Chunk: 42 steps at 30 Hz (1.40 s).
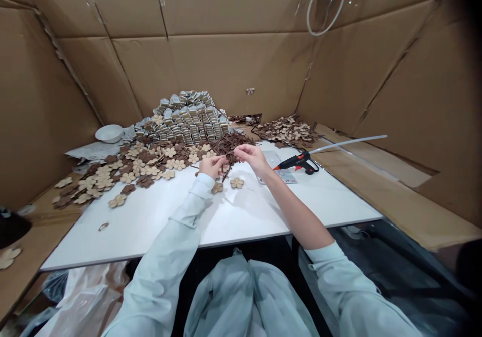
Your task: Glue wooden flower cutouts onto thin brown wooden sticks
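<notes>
My left hand [213, 167] is closed in a pinch above the middle of the white board [241, 216]. Close to its fingertips a thin dark brown strip [226, 175] shows, but whether it is gripped or lies behind them I cannot tell. To the right and slightly higher, my right hand [254, 158] pinches thumb against fingers; anything in it is too small to name. Just below the hands lie a tan felt flower [237, 183] and another flower [217, 188]. Behind them spreads a heap of dark brown strips [235, 141].
A black glue gun [297, 162] with a long white glue stick [350, 143] rests at right. Tan and brown flowers [139, 163] pile up left, more pieces [288, 130] back right. Stacked small packets [188, 118] and a white bowl [109, 133] stand behind. Cardboard walls [241, 61] surround the board.
</notes>
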{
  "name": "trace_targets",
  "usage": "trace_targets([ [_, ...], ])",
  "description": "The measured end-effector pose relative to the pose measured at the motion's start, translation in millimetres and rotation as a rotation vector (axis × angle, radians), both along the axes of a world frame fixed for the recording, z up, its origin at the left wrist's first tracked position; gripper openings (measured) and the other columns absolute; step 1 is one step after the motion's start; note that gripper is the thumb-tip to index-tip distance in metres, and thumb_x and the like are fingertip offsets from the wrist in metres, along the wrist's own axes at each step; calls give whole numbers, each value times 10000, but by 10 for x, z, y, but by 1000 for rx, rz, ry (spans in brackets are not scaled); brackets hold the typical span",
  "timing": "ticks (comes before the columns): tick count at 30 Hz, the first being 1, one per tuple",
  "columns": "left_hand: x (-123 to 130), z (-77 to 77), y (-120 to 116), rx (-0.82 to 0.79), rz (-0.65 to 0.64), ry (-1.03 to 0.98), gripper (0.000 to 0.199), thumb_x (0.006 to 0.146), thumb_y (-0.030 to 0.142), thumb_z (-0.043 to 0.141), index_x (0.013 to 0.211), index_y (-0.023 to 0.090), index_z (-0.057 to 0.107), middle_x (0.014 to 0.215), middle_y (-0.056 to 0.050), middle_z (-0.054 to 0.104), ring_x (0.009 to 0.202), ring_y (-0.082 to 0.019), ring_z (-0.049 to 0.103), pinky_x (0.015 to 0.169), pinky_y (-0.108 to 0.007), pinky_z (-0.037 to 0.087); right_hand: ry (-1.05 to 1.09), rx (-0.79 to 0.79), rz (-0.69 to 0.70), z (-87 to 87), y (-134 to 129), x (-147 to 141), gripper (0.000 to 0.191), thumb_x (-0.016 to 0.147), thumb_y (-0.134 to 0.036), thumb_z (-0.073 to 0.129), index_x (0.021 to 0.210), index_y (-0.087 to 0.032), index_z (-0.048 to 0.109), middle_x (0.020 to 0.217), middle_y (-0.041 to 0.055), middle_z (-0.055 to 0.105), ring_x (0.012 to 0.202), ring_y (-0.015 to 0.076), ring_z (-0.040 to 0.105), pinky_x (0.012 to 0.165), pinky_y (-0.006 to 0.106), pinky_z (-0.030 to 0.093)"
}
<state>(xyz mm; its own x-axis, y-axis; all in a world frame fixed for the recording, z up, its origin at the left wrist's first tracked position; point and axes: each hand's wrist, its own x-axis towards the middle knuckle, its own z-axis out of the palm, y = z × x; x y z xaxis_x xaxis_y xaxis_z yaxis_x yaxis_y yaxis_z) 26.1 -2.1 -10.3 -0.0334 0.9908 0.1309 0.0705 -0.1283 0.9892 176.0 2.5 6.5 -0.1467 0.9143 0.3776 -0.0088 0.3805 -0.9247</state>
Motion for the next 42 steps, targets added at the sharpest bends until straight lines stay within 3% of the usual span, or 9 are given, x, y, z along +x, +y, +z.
trace_targets([
  [4, -27, 70, 23, -147, -10, -300, 113, 705, 173, 546, 636, 90, 583, 587, -48, 610, 588, -128, 592, 639, -287, 509, -37, -11, 54, -3, -30, 10, 304, 614, -425, 579, 714, -139, 553, 604, -15, 504, 505, 60, 388, 489, 204, 317],
  [8, -58, 130, 4, -171, -64, -462, 41, 652, 95, 560, 613, 85, 564, 637, -63, 618, 681, -144, 612, 754, -307, 496, -264, -100, 125, -13, -74, 14, 290, 594, -396, 588, 670, -116, 581, 547, -20, 484, 480, 56, 359, 453, 203, 275],
  [16, -51, 139, 1, -186, -20, -504, 91, 680, 133, 583, 611, 76, 563, 587, -50, 598, 648, -122, 609, 777, -289, 485, -391, -195, 146, -59, -60, 44, 245, 591, -328, 556, 663, -101, 611, 515, -22, 466, 456, 50, 315, 421, 203, 228],
  [20, -77, 129, 26, -220, 41, -490, 100, 698, 132, 582, 614, 85, 556, 622, -60, 615, 722, -127, 616, 786, -268, 482, -419, -211, 141, -46, -70, 52, 250, 579, -335, 570, 663, -106, 626, 507, -20, 475, 461, 54, 324, 424, 203, 239],
  [24, -140, 107, 66, -284, 32, -464, 60, 676, 143, 610, 693, 93, 581, 722, -79, 642, 731, -148, 622, 695, -264, 516, -469, -212, 133, -37, -73, 53, 244, 567, -329, 582, 649, -105, 637, 495, -18, 491, 460, 57, 339, 424, 203, 245],
  [28, -190, 97, 94, -287, 11, -489, 57, 688, 115, 583, 736, 87, 595, 881, -106, 642, 765, -153, 621, 532, -183, 505, -465, -206, 126, -34, -70, 54, 226, 570, -317, 585, 627, -106, 641, 491, -14, 509, 466, 59, 357, 436, 202, 253],
  [33, -203, 134, 66, -326, -35, -494, 127, 676, 109, 585, 797, 83, 613, 1016, -131, 603, 849, -173, 605, 292, -96, 298, -474, -199, 120, -22, -60, 69, 222, 570, -308, 605, 629, -100, 654, 513, -2, 552, 481, 64, 383, 461, 202, 278],
  [38, -174, 130, 38, -308, -49, -438, 147, 674, 132, 587, 807, 78, 618, 1007, -135, 606, 857, -170, 599, 264, -87, 195, -415, -191, 87, 0, -47, 51, 375, 704, -412, 482, 682, -92, 675, 660, 65, 639, 512, 83, 436, 475, 205, 316],
  [42, -132, 146, -10, -322, -98, -401, 158, 647, 133, 610, 799, 96, 632, 969, -116, 624, 805, -156, 607, 266, -91, 181, -323, -115, 115, -17, -81, -26, 410, 712, -449, 485, 785, -96, 680, 763, 69, 660, 627, 115, 516, 595, 224, 379],
])
